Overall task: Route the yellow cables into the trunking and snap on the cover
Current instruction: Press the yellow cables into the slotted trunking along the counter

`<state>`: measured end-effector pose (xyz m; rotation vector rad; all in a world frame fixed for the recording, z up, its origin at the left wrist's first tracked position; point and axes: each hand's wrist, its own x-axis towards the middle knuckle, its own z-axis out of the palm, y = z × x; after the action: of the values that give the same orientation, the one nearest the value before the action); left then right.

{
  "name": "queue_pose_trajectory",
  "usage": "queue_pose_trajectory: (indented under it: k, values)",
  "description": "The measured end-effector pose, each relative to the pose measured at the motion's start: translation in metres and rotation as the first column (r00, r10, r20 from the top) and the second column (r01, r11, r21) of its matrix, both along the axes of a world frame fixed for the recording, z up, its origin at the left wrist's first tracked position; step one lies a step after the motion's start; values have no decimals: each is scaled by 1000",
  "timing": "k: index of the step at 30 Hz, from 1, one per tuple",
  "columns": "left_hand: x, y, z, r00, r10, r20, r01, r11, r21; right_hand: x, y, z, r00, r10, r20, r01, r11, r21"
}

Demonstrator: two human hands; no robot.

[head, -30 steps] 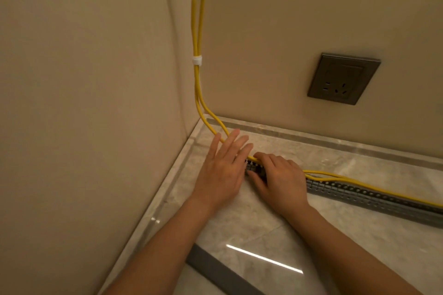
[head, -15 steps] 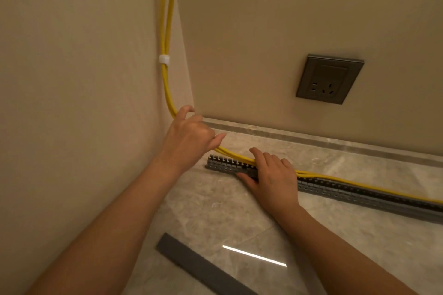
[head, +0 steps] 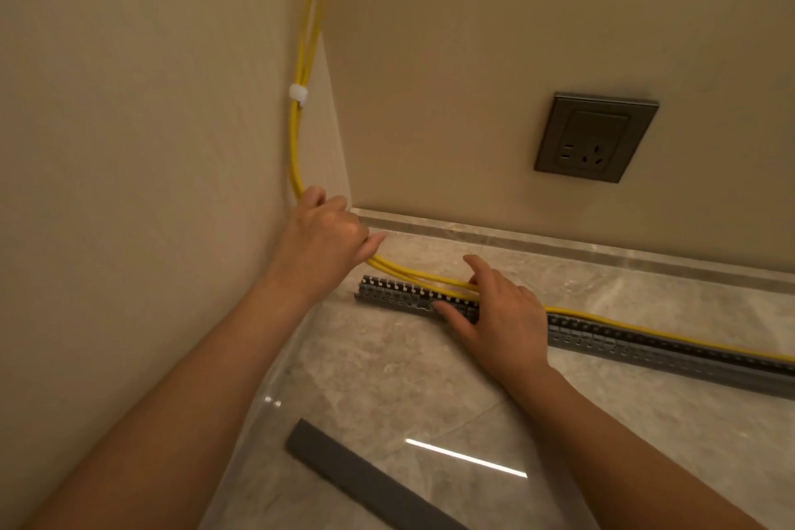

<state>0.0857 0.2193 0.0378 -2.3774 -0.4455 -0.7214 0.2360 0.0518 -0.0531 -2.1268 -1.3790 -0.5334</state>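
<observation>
At the wall corner, left hand seemingly curled round yellow cables, right hand flat on trunking edge.

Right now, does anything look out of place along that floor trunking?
At the left end of the trunking the yellow cables lift out of the channel and arc loose toward the wall corner, where the left hand grips them. The right hand presses them down. The cover lies apart on the floor, not fitted.

One trunking, one cover, one socket (cables: at least two).
</observation>
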Motion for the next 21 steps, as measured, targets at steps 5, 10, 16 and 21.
queue_pose_trajectory:
  k: [5,10,16,21]
  values:
    - [-13,-3,-34,984,150,-101,-145,988,53,2,0,-5,995,77,65,-78,997,11]
    - [-3,-12,-39,951,255,-177,-256,966,17,1,-3,-5,993,97,72,-95,995,-27]
    - [-1,-12,-44,955,273,-114,-278,960,-37,12,-18,-1,998,22,64,-14,992,-125]
    - [-2,-17,-47,961,260,-93,-265,963,-47,53,-62,8,998,-50,49,55,991,-119]
